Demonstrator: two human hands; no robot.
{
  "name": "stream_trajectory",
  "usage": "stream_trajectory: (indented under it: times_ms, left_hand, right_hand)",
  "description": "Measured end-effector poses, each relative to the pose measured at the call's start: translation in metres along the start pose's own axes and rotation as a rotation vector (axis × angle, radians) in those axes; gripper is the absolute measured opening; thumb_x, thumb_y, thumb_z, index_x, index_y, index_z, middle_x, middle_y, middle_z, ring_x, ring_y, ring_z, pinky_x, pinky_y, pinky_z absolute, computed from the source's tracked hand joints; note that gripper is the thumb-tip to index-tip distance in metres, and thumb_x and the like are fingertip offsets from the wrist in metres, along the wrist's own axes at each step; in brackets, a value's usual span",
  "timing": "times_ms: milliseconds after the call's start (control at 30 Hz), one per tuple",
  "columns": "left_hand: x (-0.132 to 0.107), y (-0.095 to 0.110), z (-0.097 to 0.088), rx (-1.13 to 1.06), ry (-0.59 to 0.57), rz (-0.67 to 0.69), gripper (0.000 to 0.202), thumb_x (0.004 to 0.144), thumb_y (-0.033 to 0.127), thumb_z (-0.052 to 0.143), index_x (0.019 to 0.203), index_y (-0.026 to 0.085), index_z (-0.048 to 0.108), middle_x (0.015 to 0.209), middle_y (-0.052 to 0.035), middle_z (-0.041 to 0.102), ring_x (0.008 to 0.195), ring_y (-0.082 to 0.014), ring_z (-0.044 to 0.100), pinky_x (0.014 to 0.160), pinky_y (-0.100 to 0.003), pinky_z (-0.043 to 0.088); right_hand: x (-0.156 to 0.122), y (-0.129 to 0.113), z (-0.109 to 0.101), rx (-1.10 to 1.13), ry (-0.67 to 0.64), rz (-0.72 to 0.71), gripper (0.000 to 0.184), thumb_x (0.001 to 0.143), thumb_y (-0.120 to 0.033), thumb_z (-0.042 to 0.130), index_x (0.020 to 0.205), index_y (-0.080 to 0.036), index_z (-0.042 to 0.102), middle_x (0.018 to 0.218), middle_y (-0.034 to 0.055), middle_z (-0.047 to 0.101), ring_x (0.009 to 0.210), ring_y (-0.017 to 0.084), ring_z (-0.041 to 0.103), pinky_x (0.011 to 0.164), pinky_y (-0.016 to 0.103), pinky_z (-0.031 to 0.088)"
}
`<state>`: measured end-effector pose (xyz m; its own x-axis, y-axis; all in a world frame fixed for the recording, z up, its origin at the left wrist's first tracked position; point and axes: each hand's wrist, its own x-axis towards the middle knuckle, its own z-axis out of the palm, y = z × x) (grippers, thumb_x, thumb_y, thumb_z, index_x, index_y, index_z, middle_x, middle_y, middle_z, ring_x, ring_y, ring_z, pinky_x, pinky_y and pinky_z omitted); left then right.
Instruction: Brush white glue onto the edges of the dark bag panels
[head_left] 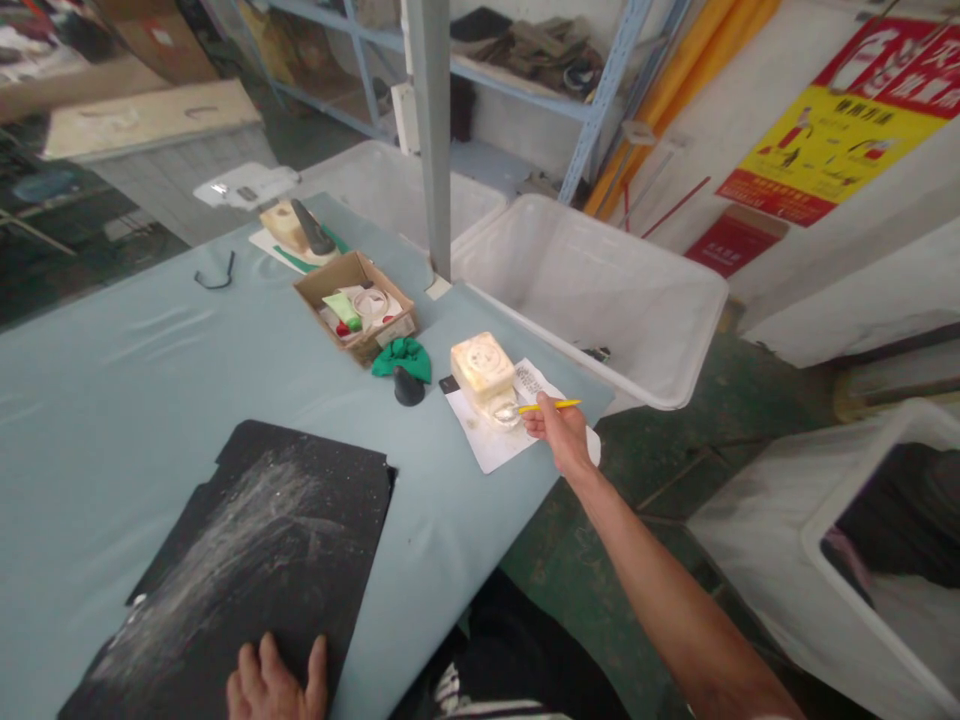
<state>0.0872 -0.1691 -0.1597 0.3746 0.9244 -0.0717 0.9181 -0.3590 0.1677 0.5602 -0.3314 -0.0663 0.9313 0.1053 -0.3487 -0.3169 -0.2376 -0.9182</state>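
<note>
My right hand (556, 430) is closed round a small brush (559, 404) with a yellow handle. The brush's pale head meets a whitish lump in front of a cream-coloured block-shaped container (482, 366); whether that lump is a cup or a spill I cannot tell. Under the container lies a white printed sheet (487, 450). My left hand (276, 682) rests with fingers spread on the lower edge of a black flat panel (300, 540). Whitish smears and specks run across the panel's surface. The panel lies flat on the blue-green table cover (435, 540).
A cardboard box (375, 345) of small items stands mid-table, beside a green cloth (405, 357) and a black rounded object (408, 386). A grey post (433, 150) rises at the far edge. White plastic bins (600, 290) stand beyond it; another bin (817, 530) is at right.
</note>
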Motion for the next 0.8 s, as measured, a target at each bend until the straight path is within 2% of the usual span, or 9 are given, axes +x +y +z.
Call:
stream_trajectory:
  times_ms: [167, 333, 500, 667, 800]
  left_hand:
    - [-0.002, 0.012, -0.007, -0.009, 0.005, -0.014, 0.096, 0.095, 0.071, 0.022, 0.152, -0.004, 0.044, 0.159, -0.0356, 0.041, 0.152, -0.0506, 0.034, 0.119, -0.066, 0.034]
    - [-0.003, 0.023, -0.014, -0.008, 0.0, -0.05, 0.099, 0.096, 0.072, 0.016, 0.152, -0.005, 0.044, 0.159, -0.0359, 0.041, 0.152, -0.0509, 0.033, 0.119, -0.066, 0.034]
    - [-0.003, 0.031, -0.019, -0.018, 0.029, -0.052, 0.1, 0.096, 0.072, 0.015, 0.15, -0.007, 0.046, 0.158, -0.0364, 0.042, 0.15, -0.0537, 0.036, 0.117, -0.067, 0.036]
    - [-0.005, 0.034, -0.02, -0.025, 0.052, -0.059, 0.095, 0.098, 0.068, 0.019, 0.152, -0.006, 0.045, 0.159, -0.0368, 0.041, 0.149, -0.0542, 0.036, 0.116, -0.07, 0.037]
    - [-0.006, 0.033, -0.018, -0.031, 0.04, -0.056, 0.09, 0.1, 0.064, 0.022, 0.152, -0.005, 0.044, 0.16, -0.0368, 0.04, 0.151, -0.0536, 0.034, 0.116, -0.07, 0.036]
  right_hand:
    - [-0.006, 0.003, 0.006, -0.312, -0.05, -0.159, 0.038, 0.092, -0.048, 0.061, 0.112, -0.017, 0.069, 0.086, 0.0082, 0.082, 0.075, 0.02, 0.077, 0.068, 0.028, 0.059]
    - [-0.007, -0.011, 0.006, -0.711, -0.108, -0.336, 0.021, 0.089, -0.039, 0.067, 0.099, -0.024, 0.075, 0.087, 0.0064, 0.08, 0.09, 0.026, 0.076, 0.075, 0.031, 0.05]
    - [0.005, -0.031, 0.014, -0.996, -0.159, -0.415, 0.028, 0.094, -0.045, 0.063, 0.088, -0.021, 0.075, 0.081, 0.0092, 0.078, 0.082, 0.027, 0.072, 0.067, 0.03, 0.04]
    - [0.018, -0.042, 0.019, -1.144, -0.202, -0.413, 0.03, 0.096, -0.042, 0.06, 0.082, -0.019, 0.073, 0.075, 0.0077, 0.075, 0.071, 0.022, 0.067, 0.06, 0.029, 0.033]
    - [0.02, -0.046, 0.02, -1.185, -0.217, -0.382, 0.028, 0.095, -0.04, 0.059, 0.081, -0.019, 0.072, 0.074, 0.0068, 0.075, 0.069, 0.02, 0.066, 0.057, 0.028, 0.032]
